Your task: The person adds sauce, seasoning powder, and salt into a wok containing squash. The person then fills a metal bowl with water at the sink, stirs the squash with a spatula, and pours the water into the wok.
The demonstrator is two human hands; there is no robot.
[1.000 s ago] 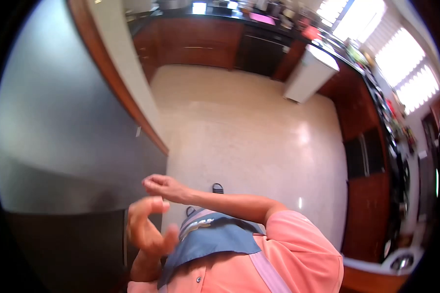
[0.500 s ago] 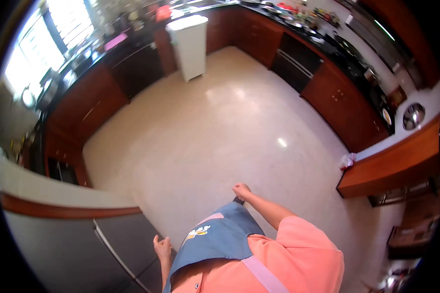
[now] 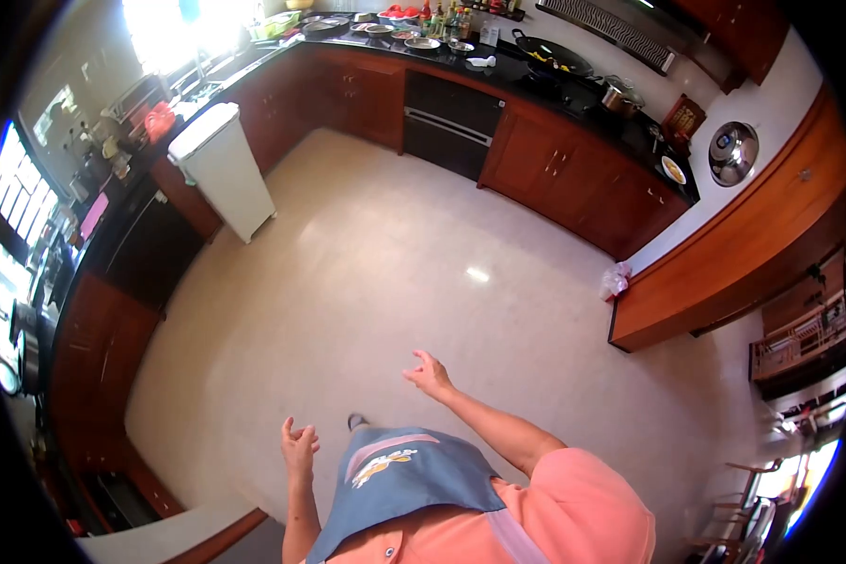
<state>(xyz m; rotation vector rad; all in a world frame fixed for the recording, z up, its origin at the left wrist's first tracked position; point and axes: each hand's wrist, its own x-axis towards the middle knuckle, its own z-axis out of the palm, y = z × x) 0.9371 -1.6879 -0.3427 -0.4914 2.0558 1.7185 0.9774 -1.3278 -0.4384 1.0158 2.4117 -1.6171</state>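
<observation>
My left hand (image 3: 300,446) is raised at the lower left, fingers apart and slightly bent, with nothing in it. Farther right and a little higher, my right hand (image 3: 430,374) hangs over the pale floor, its fingers spread and holding nothing. Between and below the two hands is the blue apron (image 3: 423,475) over a pink shirt. Neither hand touches anything. The tip of one shoe (image 3: 356,421) shows just past the apron.
A white bin-like unit (image 3: 222,174) stands before the left counter. Along the back counter are plates, bottles, a wok (image 3: 553,56) and a pot (image 3: 620,97). A wooden partition (image 3: 724,254) juts in at right, a plastic bag (image 3: 615,280) by its corner.
The view has swung right, away from the grey fridge, toward the stove counter. Both hands have moved apart, and the fingers of my right hand have opened.
</observation>
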